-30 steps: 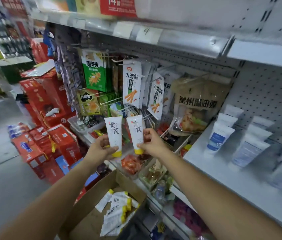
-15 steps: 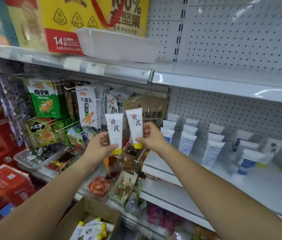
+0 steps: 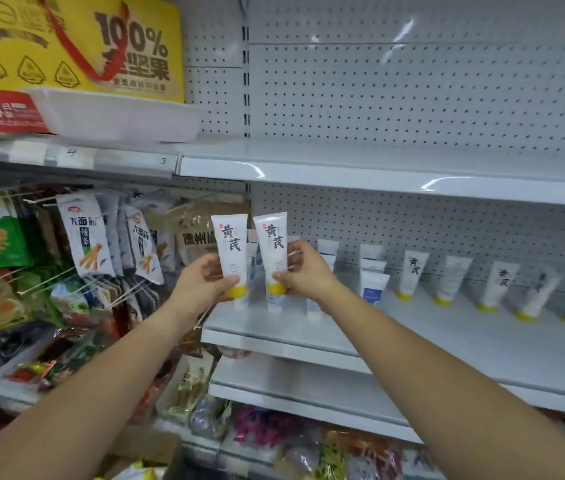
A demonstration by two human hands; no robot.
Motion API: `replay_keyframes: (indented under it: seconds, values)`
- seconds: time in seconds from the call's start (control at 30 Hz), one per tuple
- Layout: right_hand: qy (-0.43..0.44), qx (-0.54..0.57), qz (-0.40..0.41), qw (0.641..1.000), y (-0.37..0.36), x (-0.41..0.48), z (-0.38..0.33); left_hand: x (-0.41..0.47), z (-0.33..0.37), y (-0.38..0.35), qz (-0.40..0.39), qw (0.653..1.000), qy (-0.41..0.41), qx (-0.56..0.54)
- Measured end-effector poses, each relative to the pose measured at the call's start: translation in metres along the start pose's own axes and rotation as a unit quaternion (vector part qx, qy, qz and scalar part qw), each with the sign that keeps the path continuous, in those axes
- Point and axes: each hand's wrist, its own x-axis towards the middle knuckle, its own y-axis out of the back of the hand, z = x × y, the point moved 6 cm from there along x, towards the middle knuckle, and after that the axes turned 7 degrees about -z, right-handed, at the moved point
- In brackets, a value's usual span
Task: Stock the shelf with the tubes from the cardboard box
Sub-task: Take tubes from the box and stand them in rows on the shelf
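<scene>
My left hand (image 3: 201,284) grips a white tube with a yellow cap (image 3: 231,252), held cap down. Beside it my right hand (image 3: 305,271) grips a second white tube with a yellow cap (image 3: 272,251), also cap down. Both tubes hover above the left end of the white shelf (image 3: 430,344). On that shelf stand several more tubes: blue-labelled ones (image 3: 373,271) just right of my hands and yellow-capped ones (image 3: 412,273) in a row toward the right. A corner of the cardboard box (image 3: 146,448) shows at the bottom edge, with tubes inside.
Snack bags (image 3: 83,237) hang on hooks left of the shelf. Above, a white tray (image 3: 114,114) and a yellow carton (image 3: 73,43) sit on the upper shelf (image 3: 378,168). More packets (image 3: 274,427) fill the lower shelves.
The view has swung up and to the right. Both hands have carried their tubes from in front of the snack bags to over the left end of the white shelf.
</scene>
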Motion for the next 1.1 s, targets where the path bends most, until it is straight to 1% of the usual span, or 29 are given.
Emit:
replay_keyframes:
  seconds: [0.2,0.33,0.47,0.6,0.83,1.1]
  values:
    - [-0.004,0.020,0.038,0.999,0.085,-0.050,0.017,-0.007,0.008,-0.089,-0.032,0.999,0.000,-0.004]
    - [-0.015,0.008,0.078,0.997,0.147,-0.091,0.034,-0.013,0.013,-0.153,-0.062,0.998,-0.002,-0.003]
    - [-0.026,0.023,0.106,0.994,0.197,-0.126,0.050,-0.018,0.016,-0.210,-0.085,0.996,-0.004,-0.005]
    - [-0.043,0.013,0.131,0.990,0.248,-0.161,0.065,-0.022,0.017,-0.270,-0.110,0.994,-0.006,-0.019]
    - [-0.060,-0.002,0.174,0.983,0.310,-0.195,0.088,-0.022,0.006,-0.347,-0.153,0.988,0.006,-0.017]
    - [-0.081,0.000,0.209,0.974,0.355,-0.189,0.127,0.014,-0.011,-0.402,-0.174,0.985,0.004,-0.008]
